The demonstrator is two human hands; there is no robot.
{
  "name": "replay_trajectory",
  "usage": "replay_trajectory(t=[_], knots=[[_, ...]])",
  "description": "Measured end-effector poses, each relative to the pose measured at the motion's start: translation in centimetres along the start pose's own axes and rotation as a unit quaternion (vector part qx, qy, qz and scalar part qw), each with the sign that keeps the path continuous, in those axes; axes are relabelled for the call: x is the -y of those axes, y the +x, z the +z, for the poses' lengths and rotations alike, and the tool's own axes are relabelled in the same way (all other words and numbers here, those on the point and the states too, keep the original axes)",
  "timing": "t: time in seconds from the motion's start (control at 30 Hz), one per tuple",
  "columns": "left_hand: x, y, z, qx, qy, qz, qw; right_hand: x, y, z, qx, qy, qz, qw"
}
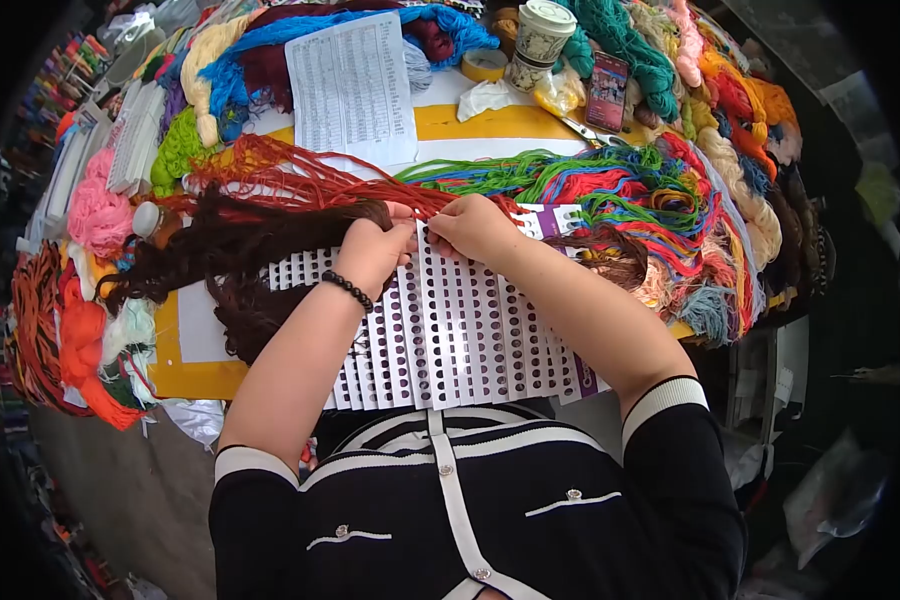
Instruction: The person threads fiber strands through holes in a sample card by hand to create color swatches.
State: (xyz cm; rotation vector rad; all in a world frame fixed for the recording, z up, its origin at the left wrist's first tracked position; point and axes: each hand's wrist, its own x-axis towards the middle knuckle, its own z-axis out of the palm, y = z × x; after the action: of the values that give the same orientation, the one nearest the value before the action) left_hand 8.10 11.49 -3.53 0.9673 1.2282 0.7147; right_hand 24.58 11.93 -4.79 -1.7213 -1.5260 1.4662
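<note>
White cards punched with rows of round holes (457,330) lie fanned out side by side at the table's front edge. My left hand (372,248) is closed on a dark brown thread hank (280,235), whose loose strands trail to the left. Close beside it, my right hand (473,230) pinches at the top end of one card; what sits between its fingertips is too small to make out. Red thread strands (300,165) spread just behind both hands. To the right lies a pile of green, blue and red threads (610,185).
A printed sheet (353,85) lies at the back. Beyond it stand a patterned cup (540,45), a yellow tape roll (484,65), a phone (607,92) and scissors (592,131). Colourful hanks, including pink yarn (102,205), ring the table. A small jar (156,222) is at left.
</note>
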Motion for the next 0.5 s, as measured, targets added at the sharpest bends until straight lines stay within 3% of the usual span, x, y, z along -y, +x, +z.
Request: replay_trajectory(t=[0.03,0.2,0.3,0.37,0.5], knots=[[0.3,0.3,0.1,-0.018,0.049,0.028,0.998,-0.1,0.2,0.0,0.007,0.013,0.002,1.0],[0.8,0.7,0.3,-0.006,0.039,0.039,0.998,0.2,0.4,0.1,0.015,-0.008,0.02,1.0],[1.0,0.9,0.2,0.0,0.064,0.048,0.997,0.7,0.0,0.2,0.011,-0.123,-0.05,0.991],[1.2,1.1,-0.1,-0.001,0.126,0.081,0.989,0.6,-0.1,0.0,0.071,-0.006,-0.021,0.997],[1.6,1.4,-0.9,-0.006,0.19,0.16,0.969,1.3,-1.1,-0.7,0.089,0.05,0.027,0.994]])
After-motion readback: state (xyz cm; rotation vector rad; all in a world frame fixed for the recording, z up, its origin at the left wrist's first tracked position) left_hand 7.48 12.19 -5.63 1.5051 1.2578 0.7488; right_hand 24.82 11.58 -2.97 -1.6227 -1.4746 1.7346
